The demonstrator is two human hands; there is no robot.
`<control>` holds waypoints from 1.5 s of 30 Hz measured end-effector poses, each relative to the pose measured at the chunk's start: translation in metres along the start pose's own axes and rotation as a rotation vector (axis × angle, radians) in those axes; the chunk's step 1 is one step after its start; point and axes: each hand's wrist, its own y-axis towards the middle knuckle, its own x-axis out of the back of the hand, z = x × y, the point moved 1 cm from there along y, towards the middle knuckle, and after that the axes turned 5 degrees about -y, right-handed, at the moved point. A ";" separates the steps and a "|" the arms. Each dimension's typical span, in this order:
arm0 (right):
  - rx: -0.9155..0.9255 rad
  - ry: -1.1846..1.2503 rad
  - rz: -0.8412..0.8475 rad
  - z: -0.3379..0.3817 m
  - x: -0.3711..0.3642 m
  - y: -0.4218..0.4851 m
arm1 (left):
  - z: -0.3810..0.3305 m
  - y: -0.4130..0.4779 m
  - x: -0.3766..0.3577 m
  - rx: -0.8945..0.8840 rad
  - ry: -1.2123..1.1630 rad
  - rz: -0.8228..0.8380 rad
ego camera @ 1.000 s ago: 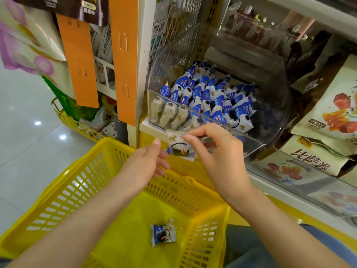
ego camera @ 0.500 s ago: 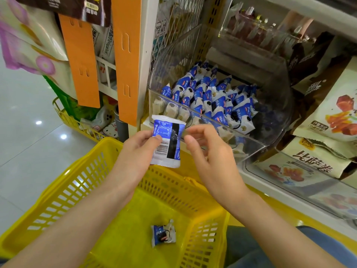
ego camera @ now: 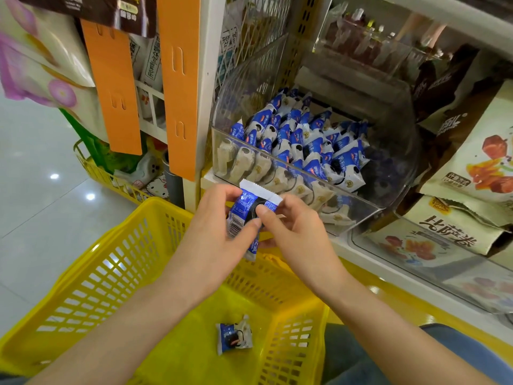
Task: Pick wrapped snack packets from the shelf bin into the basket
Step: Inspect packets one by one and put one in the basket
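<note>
A blue-and-white wrapped snack packet (ego camera: 244, 209) is held between both hands above the far rim of the yellow basket (ego camera: 91, 276). My left hand (ego camera: 219, 237) grips its lower part; my right hand (ego camera: 299, 232) pinches its upper end with thumb and fingers. The barcode side faces me. Another packet (ego camera: 234, 336) of the same kind lies on the basket floor. Just behind the hands, the clear plastic shelf bin (ego camera: 394, 162) holds several more packets (ego camera: 299, 140) standing in rows.
Large snack bags (ego camera: 477, 162) fill the shelf to the right, with a clear front panel (ego camera: 416, 262) below them. Orange hanging strips (ego camera: 177, 87) and a white shelf post stand left of the bin. A second yellow basket (ego camera: 111, 176) sits on the floor behind.
The packet passed from my right hand to my left, which raised it barcode-side up. Now my right hand has come back and pinches its top, and the packet has tilted.
</note>
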 end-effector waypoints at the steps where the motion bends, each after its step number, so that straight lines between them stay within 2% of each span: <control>1: 0.017 -0.036 -0.009 -0.001 0.000 0.000 | 0.001 -0.001 -0.001 -0.008 0.017 0.009; 12: 0.062 -0.071 0.033 -0.006 -0.003 0.001 | 0.003 -0.002 0.003 -0.046 0.121 0.051; 18: 0.062 -0.090 0.032 -0.009 -0.003 0.002 | 0.003 0.000 0.006 -0.068 0.208 0.022; 24: 0.067 -0.064 0.005 -0.009 -0.001 0.004 | 0.002 0.002 0.003 -0.019 0.146 0.009; 30: 0.071 -0.067 -0.032 -0.008 0.004 0.006 | 0.002 0.000 -0.001 0.018 0.101 0.106; 33: 0.103 -0.092 0.001 -0.005 0.006 0.006 | 0.001 0.003 -0.001 0.114 -0.104 0.039; 36: 0.130 -0.161 0.083 -0.003 0.006 0.007 | -0.007 0.008 0.000 0.410 -0.538 -0.052; 39: 0.113 -0.154 0.131 -0.002 0.002 0.004 | -0.012 0.010 0.003 0.538 -0.768 -0.009; 41: 0.100 -0.136 0.117 -0.001 0.000 0.004 | -0.012 0.009 0.004 0.558 -0.791 0.070; 43: 0.086 -0.137 0.077 -0.001 0.001 0.006 | -0.013 0.006 0.004 0.512 -0.664 0.121; 45: 0.085 -0.131 0.042 0.000 0.003 0.008 | -0.012 0.005 0.005 0.461 -0.570 0.101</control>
